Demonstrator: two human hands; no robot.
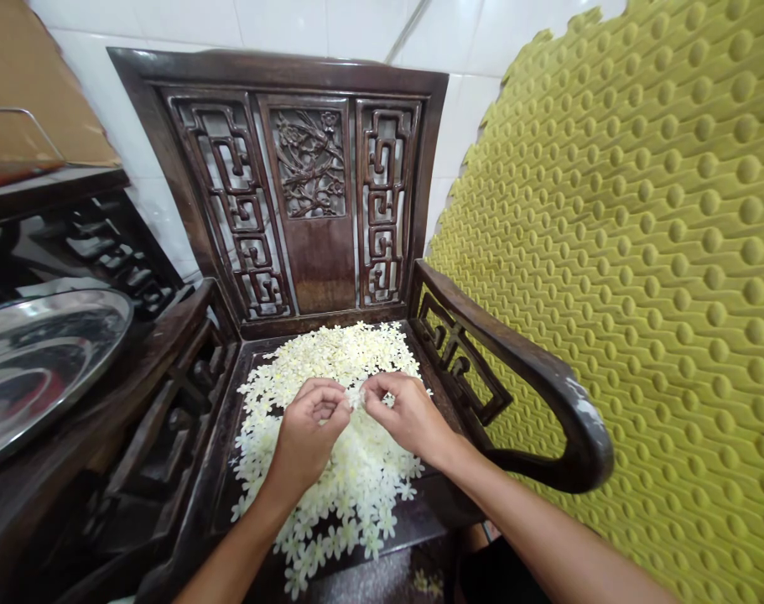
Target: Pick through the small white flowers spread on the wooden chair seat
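Over the chair seat lies a broad spread of small white artificial-looking flowers (350, 348) with pale yellow centres, some hanging over the front edge. My left hand (312, 424) is closed in a pinch above them, thumb against fingertips. Facing it, my right hand (400, 411) pinches too, its fingertips close to the left ones. Between both sets of fingertips is a small white flower (355, 397), gripped from either side. Its finer details are too small to make out.
The dark carved wooden chair (322, 264) has a raised back and armrests on both sides. A shiny round metal tray (114, 323) stands at the left. A yellow bumpy foam mat (646, 252) rises along the right. Behind is a white tiled wall (281, 25).
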